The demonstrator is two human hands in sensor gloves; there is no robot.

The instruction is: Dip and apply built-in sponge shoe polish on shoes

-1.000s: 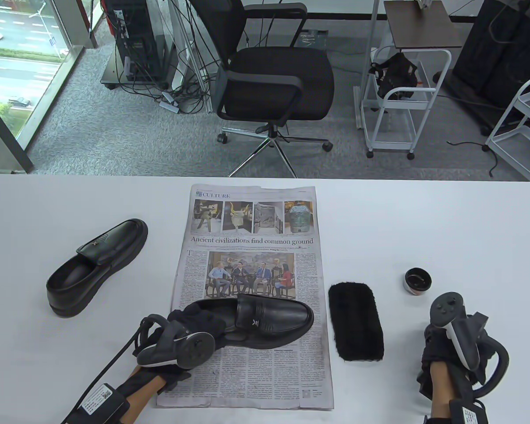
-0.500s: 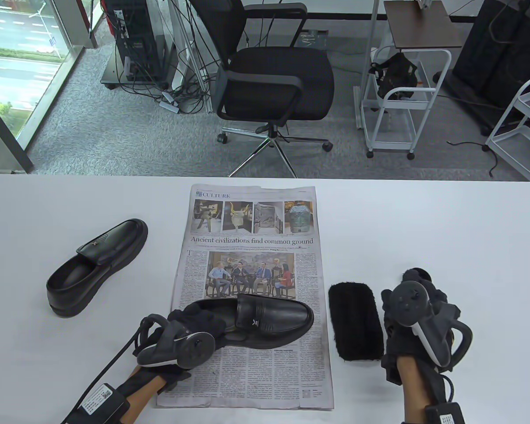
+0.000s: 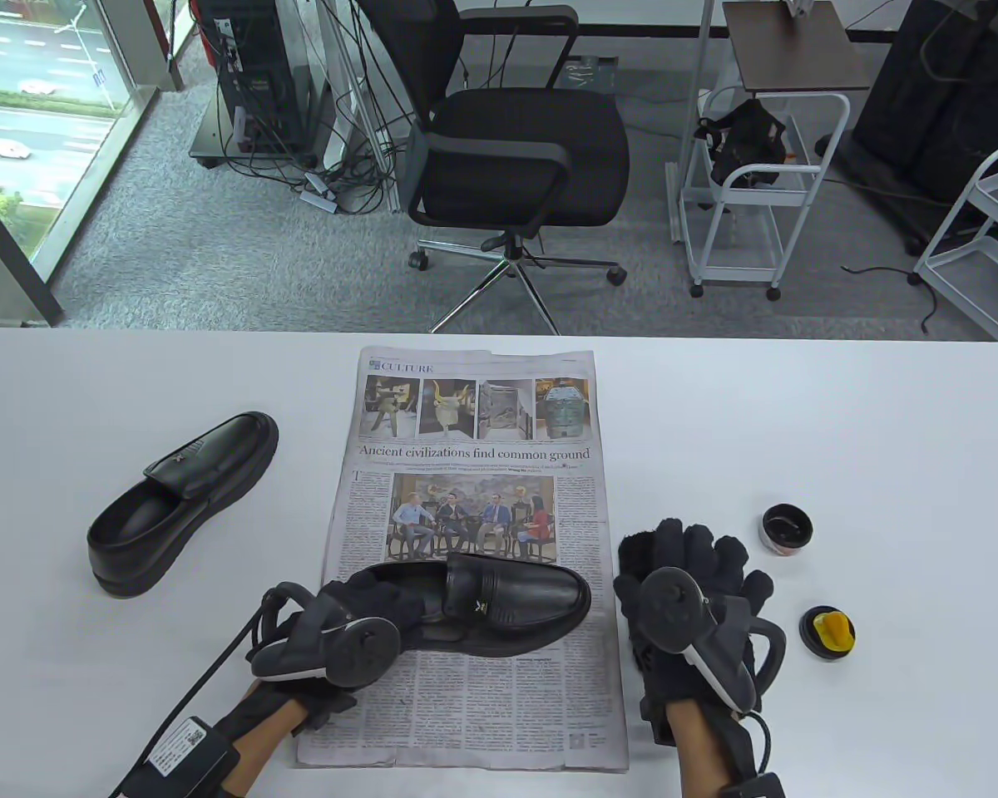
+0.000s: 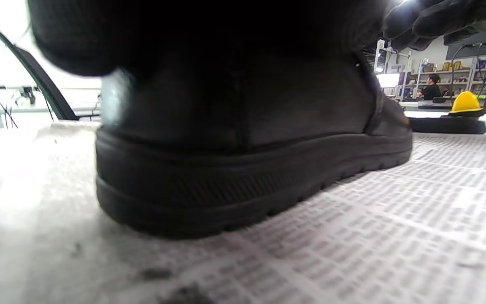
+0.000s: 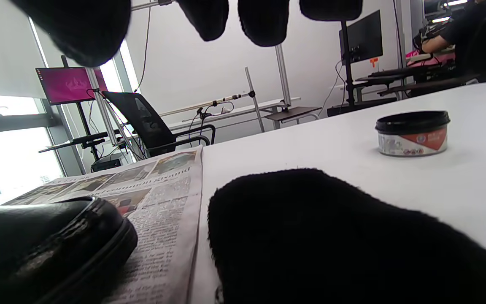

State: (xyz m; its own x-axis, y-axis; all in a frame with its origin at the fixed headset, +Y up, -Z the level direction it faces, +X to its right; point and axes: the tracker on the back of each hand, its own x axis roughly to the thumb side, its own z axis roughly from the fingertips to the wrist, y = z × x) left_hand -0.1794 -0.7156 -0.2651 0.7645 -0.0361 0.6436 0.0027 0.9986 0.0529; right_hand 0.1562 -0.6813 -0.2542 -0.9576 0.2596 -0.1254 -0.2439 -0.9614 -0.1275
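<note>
A black loafer lies on the newspaper, toe pointing right. My left hand grips its heel, fingers curled into the opening; the left wrist view shows that heel close up. My right hand hovers with spread fingers over a black fuzzy pad, holding nothing. The open polish tin stands to the right. Its lid with the yellow sponge lies sponge up, nearer the front edge.
A second black loafer rests on the white table at the left, off the newspaper. An office chair and white carts stand on the floor beyond the far edge.
My right hand moved up to the tin, then left over the black pad. The lid with the yellow sponge now lies on the table. The left hand and shoe stayed put.
</note>
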